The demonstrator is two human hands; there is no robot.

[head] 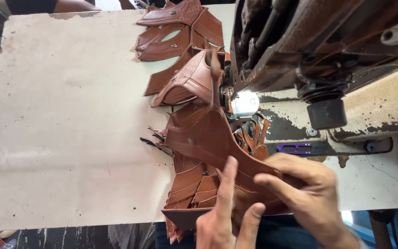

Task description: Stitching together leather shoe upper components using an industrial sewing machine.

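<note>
A brown leather shoe-upper piece (208, 138) curves up from the table's near edge toward the sewing machine's needle area (240, 105). My left hand (222, 216) presses its lower part with fingers spread upward. My right hand (300, 189) pinches the piece's right edge between thumb and fingers. A second stitched brown upper (187, 83) lies just beyond the needle, joined in a chain with the one I hold.
More brown leather uppers (176, 32) are piled at the far side of the worn beige table (70, 115), and others (190, 184) lie under my hands. The dark sewing machine head (323, 41) fills the upper right. Purple thread snips (295, 147) rest on the machine bed.
</note>
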